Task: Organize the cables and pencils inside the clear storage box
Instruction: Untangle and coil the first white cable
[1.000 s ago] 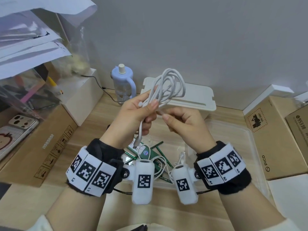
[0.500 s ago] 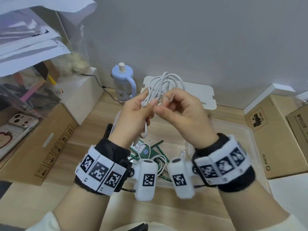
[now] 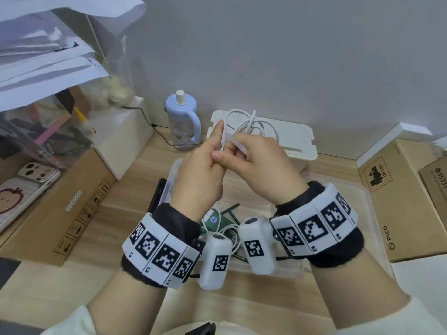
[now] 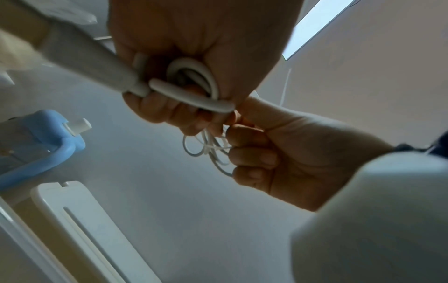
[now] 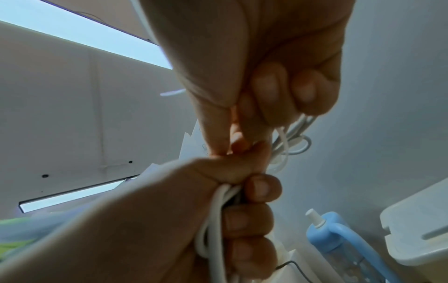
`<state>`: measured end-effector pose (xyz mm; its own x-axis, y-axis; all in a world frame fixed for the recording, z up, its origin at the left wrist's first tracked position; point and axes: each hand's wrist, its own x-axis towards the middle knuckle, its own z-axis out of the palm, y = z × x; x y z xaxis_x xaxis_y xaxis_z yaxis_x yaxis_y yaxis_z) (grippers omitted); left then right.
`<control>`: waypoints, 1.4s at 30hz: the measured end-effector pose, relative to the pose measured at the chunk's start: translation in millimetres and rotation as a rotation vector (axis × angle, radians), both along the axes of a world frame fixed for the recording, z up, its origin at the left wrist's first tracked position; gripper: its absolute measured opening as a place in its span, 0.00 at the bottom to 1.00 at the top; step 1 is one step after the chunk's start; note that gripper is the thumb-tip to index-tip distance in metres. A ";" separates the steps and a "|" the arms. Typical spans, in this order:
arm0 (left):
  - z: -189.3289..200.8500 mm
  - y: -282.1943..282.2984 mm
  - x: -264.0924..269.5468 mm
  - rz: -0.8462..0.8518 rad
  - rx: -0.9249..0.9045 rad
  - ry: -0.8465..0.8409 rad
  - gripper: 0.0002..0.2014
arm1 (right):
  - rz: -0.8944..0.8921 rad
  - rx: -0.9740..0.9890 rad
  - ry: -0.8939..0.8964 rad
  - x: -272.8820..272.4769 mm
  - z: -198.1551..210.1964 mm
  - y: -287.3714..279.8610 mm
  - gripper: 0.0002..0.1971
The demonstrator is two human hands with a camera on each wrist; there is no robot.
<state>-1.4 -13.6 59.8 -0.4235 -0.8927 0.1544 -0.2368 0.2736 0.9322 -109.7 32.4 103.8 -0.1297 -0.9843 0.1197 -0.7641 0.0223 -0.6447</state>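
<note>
Coiled white cable point(image 3: 251, 124), bunched in left hand point(image 3: 200, 175).

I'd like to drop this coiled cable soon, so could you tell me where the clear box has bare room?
The right half of the clear box, between the right hand and the cardboard carton, looks bare. Its near-left part is crowded with green pencils and another cable.

The two hands point(image 3: 232, 165) hold the cable bundle point(image 3: 251, 124) above the storage box point(image 3: 362, 201), with its lid point(image 3: 295, 139) behind and the bottle point(image 3: 182, 122) to the left.
</note>
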 end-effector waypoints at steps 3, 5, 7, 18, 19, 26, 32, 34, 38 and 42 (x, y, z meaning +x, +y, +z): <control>2.1 -0.3 -1.3 -0.038 0.071 0.066 0.29 | 0.050 -0.022 -0.094 -4.7 -0.3 2.2 0.13; 4.5 -2.4 -1.7 -0.074 0.137 0.136 0.28 | 0.082 -0.060 -0.251 -5.4 -3.1 3.9 0.14; 8.2 -2.7 -1.4 -0.124 0.192 0.201 0.29 | 0.100 -0.091 -0.381 -4.7 -6.6 5.1 0.13; 25.1 -4.2 3.1 -0.271 0.314 0.277 0.24 | 0.056 -0.084 -0.883 -9.4 -8.8 8.8 0.12; 26.2 -4.6 3.1 -0.272 0.392 0.308 0.23 | 0.063 -0.093 -0.870 -9.4 -9.2 8.6 0.11; 25.0 -4.3 6.0 -0.328 0.662 0.492 0.09 | 0.064 -0.093 -0.941 -8.7 -8.1 9.8 0.10; 18.1 -5.1 6.9 -0.392 0.665 0.504 0.20 | -0.068 -0.149 -0.846 -5.8 -8.8 10.9 0.09; 17.4 -4.6 5.8 -0.395 0.713 0.572 0.22 | -0.110 -0.171 -0.815 -5.8 -7.8 11.5 0.09; 22.1 -1.4 0.7 -0.270 0.762 0.575 0.12 | -0.095 -0.203 -0.804 -6.5 -4.4 13.9 0.07; 24.8 -1.1 -2.3 -0.189 0.778 0.610 0.13 | 0.033 -0.297 -0.859 -3.3 -6.3 14.2 0.12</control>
<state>-3.7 -14.7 84.7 -0.6114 -0.7643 -0.2051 0.3252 -0.4790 0.8154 -113.0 46.6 97.4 -0.2641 -0.9330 0.2444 -0.0156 -0.2493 -0.9683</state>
